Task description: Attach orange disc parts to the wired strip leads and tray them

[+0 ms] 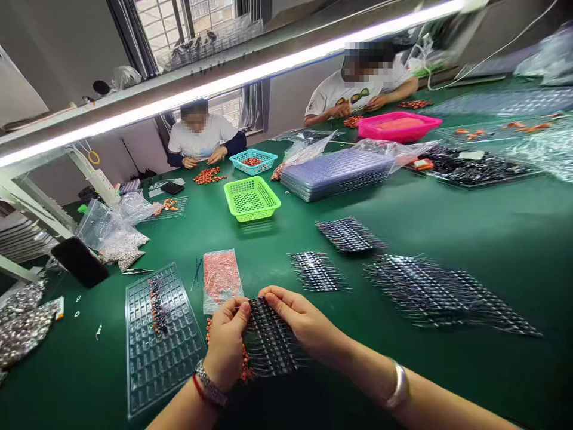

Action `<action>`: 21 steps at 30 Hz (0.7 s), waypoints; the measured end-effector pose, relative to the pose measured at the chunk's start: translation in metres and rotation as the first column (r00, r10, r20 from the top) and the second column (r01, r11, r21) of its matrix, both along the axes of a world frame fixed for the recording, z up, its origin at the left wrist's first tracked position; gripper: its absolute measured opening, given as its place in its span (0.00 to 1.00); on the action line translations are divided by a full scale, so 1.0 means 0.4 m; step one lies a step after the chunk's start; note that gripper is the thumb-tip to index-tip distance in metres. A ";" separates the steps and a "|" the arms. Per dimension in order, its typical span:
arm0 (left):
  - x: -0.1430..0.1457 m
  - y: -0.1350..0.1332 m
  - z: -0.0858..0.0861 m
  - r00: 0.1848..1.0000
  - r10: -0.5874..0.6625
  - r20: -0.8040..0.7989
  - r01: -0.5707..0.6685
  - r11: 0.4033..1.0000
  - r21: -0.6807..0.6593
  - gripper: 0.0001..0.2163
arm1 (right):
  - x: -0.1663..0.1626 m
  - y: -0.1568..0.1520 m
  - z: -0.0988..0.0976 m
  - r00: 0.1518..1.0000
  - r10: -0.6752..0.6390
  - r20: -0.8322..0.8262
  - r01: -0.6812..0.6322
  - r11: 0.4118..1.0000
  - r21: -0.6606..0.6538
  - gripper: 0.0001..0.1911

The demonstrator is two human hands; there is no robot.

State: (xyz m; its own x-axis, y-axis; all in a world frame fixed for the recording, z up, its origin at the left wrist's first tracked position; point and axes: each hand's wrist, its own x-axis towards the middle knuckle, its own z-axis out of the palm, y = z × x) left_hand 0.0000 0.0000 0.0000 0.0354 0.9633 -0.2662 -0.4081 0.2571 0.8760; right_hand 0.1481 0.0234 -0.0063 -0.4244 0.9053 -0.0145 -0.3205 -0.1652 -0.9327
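Between my two hands is a black sheet of small parts in rows [274, 340], with thin wires sticking out along its sides. My left hand [226, 334] pinches its upper left corner with thumb and fingers. At the upper right corner, my right hand [298, 316] grips it the same way. Small orange pieces [245, 364] lie on the table beside and partly behind the sheet. Left of my left hand lies a clear compartment tray [161, 352] with a column of orange and dark parts in it. A bag of reddish pieces [221, 275] lies just beyond my left hand.
More wired sheets [317, 272] lie ahead and in a pile [416, 292] to the right. Beyond stand a green basket [252, 216], a blue basket [253, 169], stacked clear trays [335, 173] and a pink basket [398, 134]. A phone [80, 263] leans at left. Two people work across the table.
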 end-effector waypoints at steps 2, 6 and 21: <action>-0.002 -0.003 0.001 1.000 0.000 0.002 0.000 1.000 -0.004 0.21 | 0.000 0.001 -0.005 1.000 -0.002 -0.004 0.002 1.000 -0.007 0.29; -0.003 -0.004 0.002 1.000 -0.007 0.012 0.007 1.000 -0.008 0.21 | -0.001 0.002 -0.013 1.000 -0.003 -0.019 0.002 1.000 -0.027 0.29; 0.007 0.004 0.038 0.999 -0.039 0.027 0.039 0.999 -0.027 0.19 | 0.001 0.017 -0.018 0.995 -0.076 -0.064 0.071 0.995 -0.075 0.27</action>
